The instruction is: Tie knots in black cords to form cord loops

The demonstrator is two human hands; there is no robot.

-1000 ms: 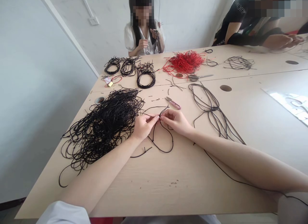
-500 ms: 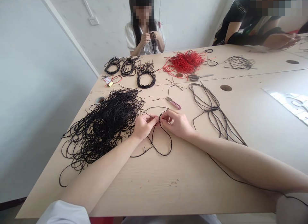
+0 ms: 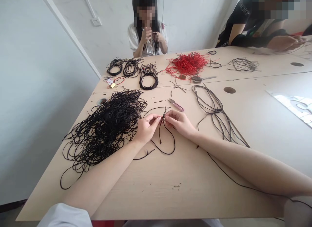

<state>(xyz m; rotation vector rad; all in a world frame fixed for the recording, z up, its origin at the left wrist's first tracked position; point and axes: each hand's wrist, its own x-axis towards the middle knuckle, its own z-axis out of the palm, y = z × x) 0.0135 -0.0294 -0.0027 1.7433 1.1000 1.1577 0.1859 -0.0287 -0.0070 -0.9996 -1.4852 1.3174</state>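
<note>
Between my two hands is a thin black cord (image 3: 175, 143), pinched where its strands cross, with a loop hanging down onto the table. My left hand (image 3: 147, 126) has thumb and forefinger closed on the crossing from the left. From the right, my right hand (image 3: 179, 122) pinches the cord close beside it, the fingertips almost meeting. Exactly how the strands run between the fingers is hidden. Just beyond my hands lie pink-handled thread snips (image 3: 176, 104). A large tangled heap of black cords (image 3: 109, 126) lies left of my left hand.
A tied bundle of black cord (image 3: 216, 110) lies to the right. Farther back are coiled black cords (image 3: 148, 80), a red cord pile (image 3: 188, 64), scissors (image 3: 202, 79) and a yellow-tagged item (image 3: 112, 85). The table (image 3: 156, 191) has round holes. Two people work across it.
My hands stay close together and shift slightly at the crossing. The cord's loop has changed shape, and one end now hangs down inside it. The person opposite has raised one hand.
</note>
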